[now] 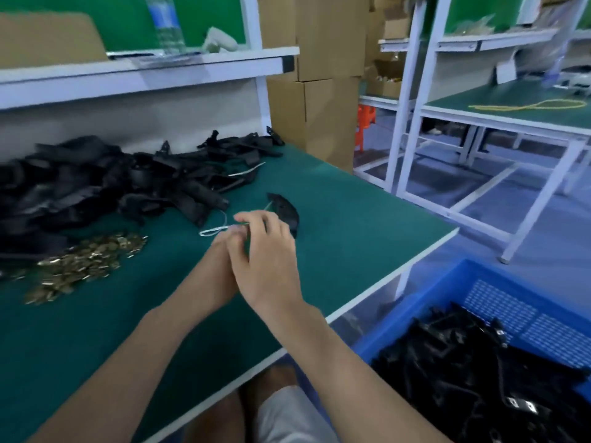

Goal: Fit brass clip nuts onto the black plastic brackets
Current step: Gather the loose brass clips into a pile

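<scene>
Blue crate (pixel 425 302) of finished brackets sits near the right hand (pixel 265 254), on its right. Right hand: fingers curled at a thin white tie (pixel 211 231); grip unclear. Left hand (pixel 220 254): mostly hidden, state unclear. One black bracket (pixel 286 212) lies on the surface just beyond the right hand. Brass clip nuts (pixel 86 260) are piled left of the left hand.

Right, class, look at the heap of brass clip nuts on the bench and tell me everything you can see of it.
The heap of brass clip nuts is a loose, low pile of many small, shiny, gold-coloured metal pieces, thinning out at its edges. It lies at the left of the green table, just in front of the pile of black brackets, which its far edge meets. Nothing else touches it. Single nuts are too blurred to show their shape.
</scene>
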### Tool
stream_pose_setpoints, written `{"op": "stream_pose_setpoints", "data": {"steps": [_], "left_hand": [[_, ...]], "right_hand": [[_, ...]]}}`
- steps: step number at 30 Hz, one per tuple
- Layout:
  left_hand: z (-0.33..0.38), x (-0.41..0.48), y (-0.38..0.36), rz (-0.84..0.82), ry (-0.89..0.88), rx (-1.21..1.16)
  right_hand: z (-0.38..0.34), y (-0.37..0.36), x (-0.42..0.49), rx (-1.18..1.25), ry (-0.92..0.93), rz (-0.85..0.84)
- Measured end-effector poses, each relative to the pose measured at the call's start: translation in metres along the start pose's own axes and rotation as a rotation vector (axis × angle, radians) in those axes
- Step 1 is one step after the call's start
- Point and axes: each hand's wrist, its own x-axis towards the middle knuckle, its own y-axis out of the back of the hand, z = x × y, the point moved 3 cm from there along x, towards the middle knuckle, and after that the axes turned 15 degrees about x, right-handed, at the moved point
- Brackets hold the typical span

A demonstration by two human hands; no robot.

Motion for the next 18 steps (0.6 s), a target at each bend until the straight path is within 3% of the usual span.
{"op": "stream_pose_setpoints", "data": {"steps": [5, 9, 14, 18], "left_hand": [[-0.121, -0.043, 0.044, 0.140, 0.281, 0.311], [-0.199, -0.087, 0.060, 0.196, 0.520, 0.459], [-0.263, -0.087, 0.071, 0.181, 0.681, 0.403], [-0.287, -0.061, 0.072, 0.190, 0.617, 0.404]], "right_hand": [[0.003, -0.106, -0.003, -0.163, 0.041, -0.376], [0.012, -0.179, -0.004, -0.303, -0.018, -0.578], [0.012, -0.246, 0.021, -0.350, -0.029, -0.658], [0.012, -0.285, 0.045, -0.355, -0.069, -0.670]]}}
